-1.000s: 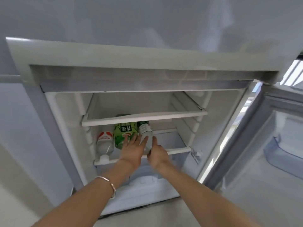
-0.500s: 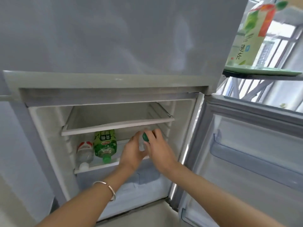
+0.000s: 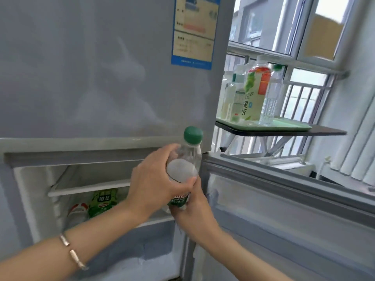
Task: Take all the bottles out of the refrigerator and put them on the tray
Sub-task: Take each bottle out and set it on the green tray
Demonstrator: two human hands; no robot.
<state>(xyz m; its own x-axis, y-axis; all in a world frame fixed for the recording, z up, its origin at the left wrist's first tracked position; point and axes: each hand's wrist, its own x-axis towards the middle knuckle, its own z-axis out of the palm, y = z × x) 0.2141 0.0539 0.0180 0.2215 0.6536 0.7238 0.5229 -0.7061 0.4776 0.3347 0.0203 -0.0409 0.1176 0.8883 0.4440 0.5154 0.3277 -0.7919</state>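
Observation:
A clear bottle with a green cap (image 3: 187,159) is upright in front of the open refrigerator (image 3: 91,175). My left hand (image 3: 154,179) wraps its middle and my right hand (image 3: 192,207) grips its base. On the lower fridge shelf lie a green-labelled bottle (image 3: 103,201) and a red-capped clear bottle (image 3: 78,211). A light green tray (image 3: 288,125) sits on a dark shelf at the upper right, holding several bottles, among them a tall tea bottle (image 3: 255,90) and a clear bottle (image 3: 271,98).
The fridge's lower door (image 3: 284,209) stands open to the right, below the tray. The closed upper door carries a blue sticker (image 3: 194,31). A barred window (image 3: 304,94) is behind the tray, and a dark shelf board (image 3: 324,132) carries the tray.
Both hands took hold of the green-capped bottle on the shelf and drew it out and up, turning it upright. The view swung up and right, bringing the tray into sight.

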